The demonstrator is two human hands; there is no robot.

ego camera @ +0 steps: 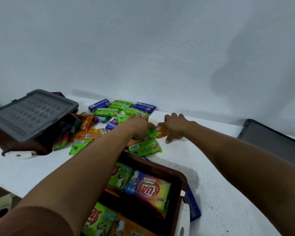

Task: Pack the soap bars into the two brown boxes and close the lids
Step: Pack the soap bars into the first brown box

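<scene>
At the near edge of the table (220, 193) an open brown box (180, 176) already holds several wrapped soap bars (148, 189) lying flat. A blue bar (192, 206) lies on the table against the box's right side.

Both arms reach past the box to the loose pile (121, 109), which spreads from the middle of the table to its far edge. The left hand (136, 128) lies palm down over some green bars. Its fingers are stretched forward, and blur hides whether it grips any of them. The right hand (175, 125) is spread wide, with forefinger and thumb apart on either side of an orange bar (163, 132). It holds nothing yet. A green bar (144, 148) lies just in front of the hands.

The bars look small, stiff and light, and one hand should be able to lift them. Their glossy wrappers are probably slippery, so the long sides seem a safer hold than the crimped ends. Bars that overlap may slide when the one beside them is pulled.

At the far left corner the second brown box (20, 145) lies tipped over, its mouth towards the pile and bars spilling out of it. A grey lid (32, 114) rests askew on top. Another grey lid (271, 140) lies at the right edge.
</scene>
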